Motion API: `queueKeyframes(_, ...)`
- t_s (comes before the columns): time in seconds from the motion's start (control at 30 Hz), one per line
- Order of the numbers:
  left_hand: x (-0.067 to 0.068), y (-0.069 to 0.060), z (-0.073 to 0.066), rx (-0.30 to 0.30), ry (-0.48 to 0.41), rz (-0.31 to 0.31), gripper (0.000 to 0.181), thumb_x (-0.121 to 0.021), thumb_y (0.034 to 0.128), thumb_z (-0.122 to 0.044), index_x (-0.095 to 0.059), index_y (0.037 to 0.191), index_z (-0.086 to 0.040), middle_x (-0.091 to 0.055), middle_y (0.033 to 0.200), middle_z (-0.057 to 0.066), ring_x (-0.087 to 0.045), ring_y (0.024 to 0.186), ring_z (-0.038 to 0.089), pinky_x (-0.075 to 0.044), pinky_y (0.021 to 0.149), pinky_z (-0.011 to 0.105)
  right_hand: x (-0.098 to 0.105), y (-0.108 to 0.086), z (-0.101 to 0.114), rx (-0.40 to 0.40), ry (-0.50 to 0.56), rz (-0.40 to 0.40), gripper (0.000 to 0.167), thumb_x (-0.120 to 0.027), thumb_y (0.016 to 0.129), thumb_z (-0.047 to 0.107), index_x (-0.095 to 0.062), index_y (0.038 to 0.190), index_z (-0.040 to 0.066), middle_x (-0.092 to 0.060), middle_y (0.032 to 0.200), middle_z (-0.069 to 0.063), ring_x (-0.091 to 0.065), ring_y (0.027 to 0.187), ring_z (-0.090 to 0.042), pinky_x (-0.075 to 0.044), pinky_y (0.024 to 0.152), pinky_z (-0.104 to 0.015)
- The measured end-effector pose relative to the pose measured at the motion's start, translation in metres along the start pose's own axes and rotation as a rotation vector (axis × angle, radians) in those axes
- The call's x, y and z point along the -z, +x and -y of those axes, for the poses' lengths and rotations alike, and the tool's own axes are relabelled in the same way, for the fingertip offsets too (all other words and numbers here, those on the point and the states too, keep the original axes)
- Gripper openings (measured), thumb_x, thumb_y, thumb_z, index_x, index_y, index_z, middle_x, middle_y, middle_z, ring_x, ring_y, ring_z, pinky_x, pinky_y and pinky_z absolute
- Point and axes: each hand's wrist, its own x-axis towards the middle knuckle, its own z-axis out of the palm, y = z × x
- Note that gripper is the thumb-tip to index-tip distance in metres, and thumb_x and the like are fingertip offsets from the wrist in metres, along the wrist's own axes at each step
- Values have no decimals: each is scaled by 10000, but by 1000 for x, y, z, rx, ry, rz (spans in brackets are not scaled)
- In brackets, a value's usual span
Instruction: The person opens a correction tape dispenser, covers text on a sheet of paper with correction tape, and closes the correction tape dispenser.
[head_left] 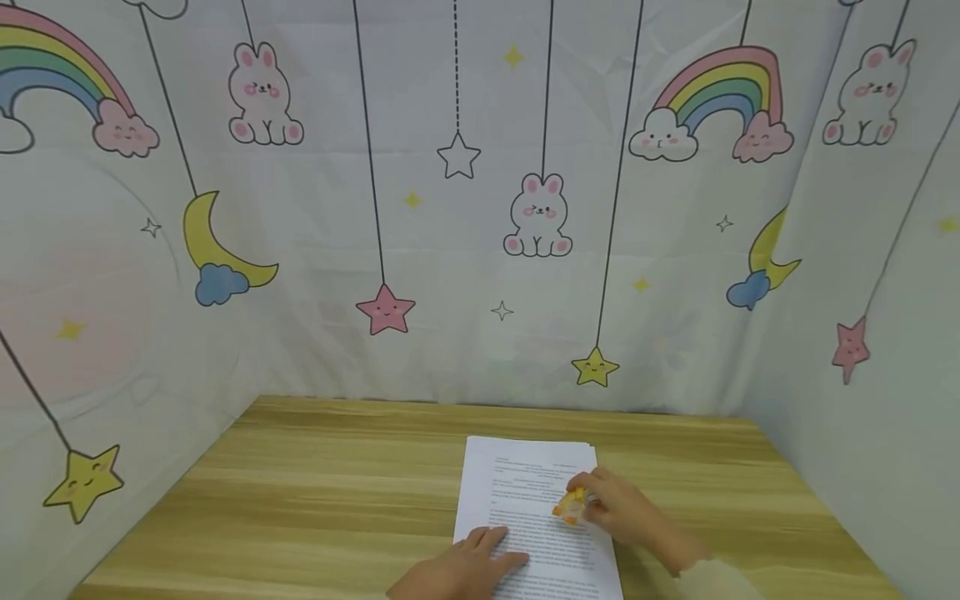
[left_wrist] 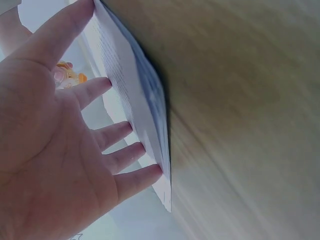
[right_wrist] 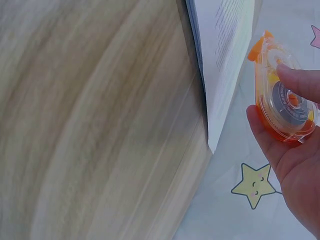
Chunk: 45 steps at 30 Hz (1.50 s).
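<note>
A stack of printed paper sheets (head_left: 517, 500) lies on the wooden table, its layered edge showing in both wrist views. My left hand (head_left: 468, 567) rests on the left part of the top sheet; in the left wrist view its fingers (left_wrist: 137, 180) are spread and their tips touch the paper. My right hand (head_left: 626, 508) holds an orange and clear correction tape dispenser (right_wrist: 285, 100) over the right part of the text. The thumb lies on one side of the dispenser and the fingers on the other. Its orange tip (right_wrist: 260, 46) points toward the paper.
The wooden table (head_left: 315, 492) extends around the stack on both sides and behind it. White cloth (head_left: 450, 358) printed with stars, bunnies, moons and rainbows hangs at the back and along both sides.
</note>
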Motion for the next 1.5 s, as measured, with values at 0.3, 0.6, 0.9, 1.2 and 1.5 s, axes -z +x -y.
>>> queueKeyframes(0.3,0,-1,-2,45,-41,-11,661,-629,746,-597,-412,1346,-423,-362,1432,-27,-374,1285,208,-397,972,524,-7,4,0,133,-117,-67,321,-650,765,-21,-625,1005,191,-533,829,45,-445,690,-28,-410,590,-207)
queueKeyframes(0.6,-3,1,-3,26,8,-17,698,-619,753,-604,-374,1376,-408,-343,1424,-13,-370,1280,215,-428,941,513,-17,11,-4,280,-155,-115,349,-670,737,-53,-635,985,190,-513,801,35,-412,681,-26,-394,585,-185)
queueKeyframes(0.9,-6,2,-4,33,9,-28,697,-624,742,-613,-386,1366,-411,-348,1424,-11,-368,1282,206,-433,936,514,-20,17,-2,328,-167,-137,359,-676,721,-68,-639,967,190,-504,775,22,-373,675,-25,-377,592,-167)
queueKeyframes(1.2,-4,3,-4,32,24,-28,697,-618,736,-628,-392,1361,-418,-359,1437,-10,-372,1288,212,-439,926,518,-15,22,8,263,-302,-6,261,-657,781,37,-634,959,225,-459,812,46,-386,702,-64,-392,627,-205)
queueKeyframes(1.5,-2,2,-6,51,27,-24,678,-630,736,-610,-411,1349,-421,-382,1428,-19,-390,1274,199,-437,940,498,-12,25,16,270,-443,71,268,-669,780,51,-576,944,241,-496,873,16,-466,724,-125,-452,628,-237)
